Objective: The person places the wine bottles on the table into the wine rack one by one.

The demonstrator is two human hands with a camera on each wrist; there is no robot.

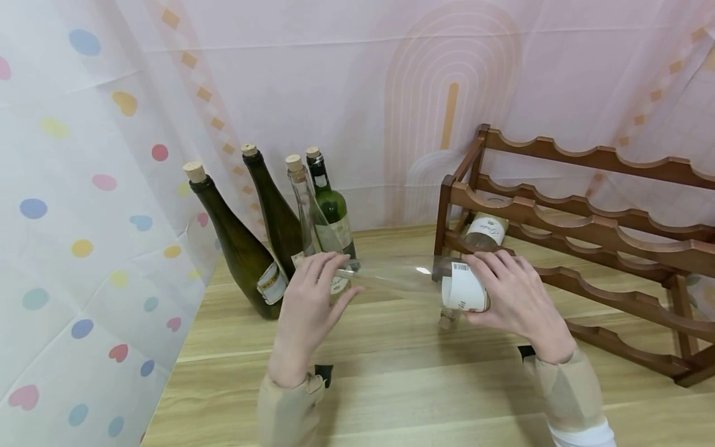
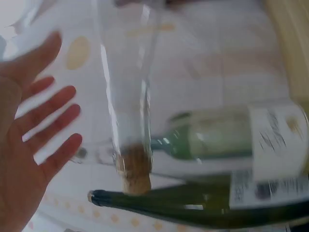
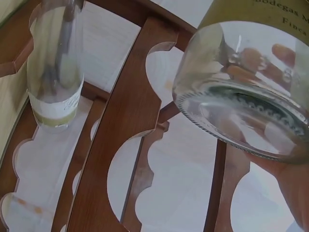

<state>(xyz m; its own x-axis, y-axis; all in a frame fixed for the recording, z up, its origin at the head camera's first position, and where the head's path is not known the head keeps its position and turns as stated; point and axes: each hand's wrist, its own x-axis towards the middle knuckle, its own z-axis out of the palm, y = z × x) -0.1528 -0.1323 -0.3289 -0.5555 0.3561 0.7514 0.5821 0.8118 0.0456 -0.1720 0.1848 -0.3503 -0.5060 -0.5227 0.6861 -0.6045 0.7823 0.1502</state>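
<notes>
My right hand [image 1: 516, 298] grips a clear glass bottle [image 1: 399, 273] round its labelled lower end, holding it roughly level above the table. In the right wrist view the bottle's base [image 3: 241, 111] faces the camera, with fingers visible through the glass. Beside the neck end is my left hand [image 1: 310, 298], fingers extended and spread. The left wrist view shows a gap between these fingers and the bottle, whose mouth has a cork [image 2: 136, 179]. A brown wooden wine rack [image 1: 600, 230] stands at the right, with another clear bottle [image 1: 486, 230] lying in its lower row.
Several corked bottles stand at the back left: a dark bottle [image 1: 229, 242], another dark bottle [image 1: 270, 205], a clear bottle [image 1: 307, 205] and a green bottle [image 1: 335, 214]. The wooden table [image 1: 413, 385] meets a patterned cloth [image 1: 357, 93] behind.
</notes>
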